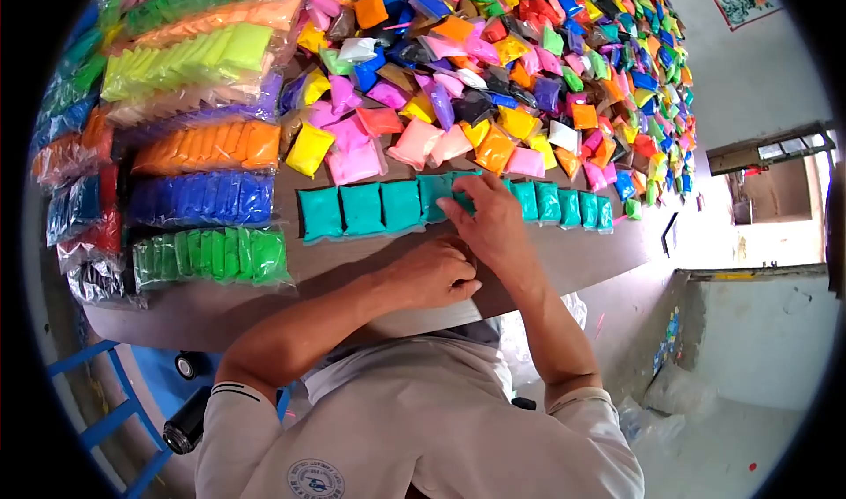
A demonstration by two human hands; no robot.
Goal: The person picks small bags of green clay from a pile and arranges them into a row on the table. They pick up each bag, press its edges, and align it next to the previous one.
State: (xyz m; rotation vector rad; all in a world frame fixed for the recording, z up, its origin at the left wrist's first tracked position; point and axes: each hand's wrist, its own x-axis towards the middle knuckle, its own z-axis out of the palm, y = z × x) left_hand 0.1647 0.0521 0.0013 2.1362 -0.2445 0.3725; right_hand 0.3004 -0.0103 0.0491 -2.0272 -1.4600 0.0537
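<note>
A row of teal packets [361,210], small clear bags with a soft-looking filling, lies along the near side of the table. My right hand [489,221] is over the middle of this row. Its thumb and fingers are bent around a teal packet [463,192], partly covering it. Just below and to the left, my left hand [432,271] is curled closed, close to my right wrist. Whatever its fingers may hold is hidden.
Behind the row spreads a large heap of mixed-colour packets [423,142]. Bagged stacks stand at left, including green packets [220,256], blue packets [203,199] and orange packets [207,146]. The table edge [582,280] runs close to my body. A black bottle [183,430] is below left.
</note>
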